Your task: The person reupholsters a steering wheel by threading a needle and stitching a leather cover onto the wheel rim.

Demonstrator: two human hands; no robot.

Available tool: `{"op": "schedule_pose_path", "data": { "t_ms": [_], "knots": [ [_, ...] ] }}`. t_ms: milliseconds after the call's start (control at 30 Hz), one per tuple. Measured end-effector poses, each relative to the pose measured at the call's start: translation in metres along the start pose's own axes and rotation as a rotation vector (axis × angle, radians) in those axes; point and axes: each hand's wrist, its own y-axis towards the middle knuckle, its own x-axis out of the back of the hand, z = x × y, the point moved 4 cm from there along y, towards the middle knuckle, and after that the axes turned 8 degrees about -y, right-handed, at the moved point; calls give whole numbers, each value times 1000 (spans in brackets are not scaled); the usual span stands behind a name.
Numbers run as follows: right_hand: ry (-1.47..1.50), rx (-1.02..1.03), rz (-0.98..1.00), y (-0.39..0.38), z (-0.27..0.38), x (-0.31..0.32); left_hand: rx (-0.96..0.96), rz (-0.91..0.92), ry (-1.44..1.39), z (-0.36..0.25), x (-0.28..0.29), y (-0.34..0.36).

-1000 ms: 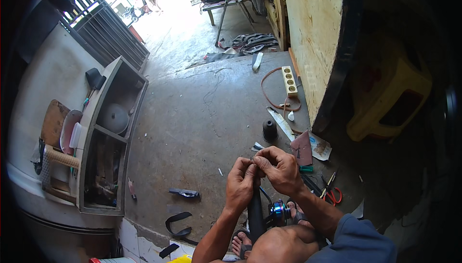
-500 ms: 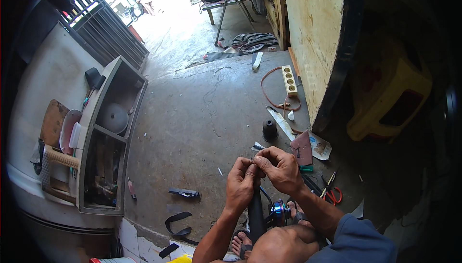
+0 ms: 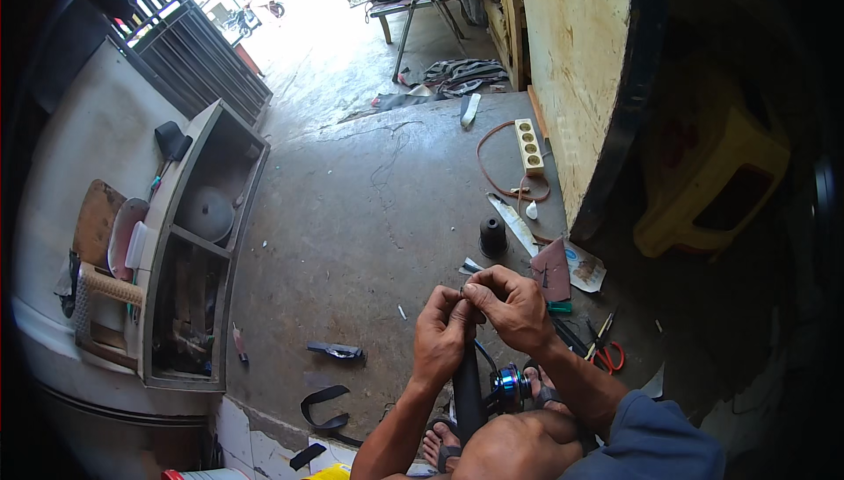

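The left hand wraps the top of a black rod that stands upright between the knees, its grip closed around it. The right hand pinches narrowly at the rod's tip, touching the left fingers. A blue reel sits on the rod just below and right of the grip. Red scissors lie on the floor to the right.

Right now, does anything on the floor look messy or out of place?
Yes. Black strips and scraps lie scattered on the concrete near the wooden shelf, and red scissors lie loose beside the right hand. The floor is cracked too.
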Motion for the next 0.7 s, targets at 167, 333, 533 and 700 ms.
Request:
{"op": "schedule_pose_path", "data": {
  "t_ms": [167, 333, 533, 700],
  "knots": [
    [2, 2, -2, 0, 0, 0, -8, 6, -2, 0, 0, 1],
    [-20, 38, -13, 1, -1, 0, -11, -1, 2, -1, -1, 0],
    [-30, 46, -12, 1, 0, 1, -4, 5, -2, 0, 0, 1],
    [-37, 42, -5, 0, 6, 2, -6, 6, 23, 0, 0, 0]
  ]
}}
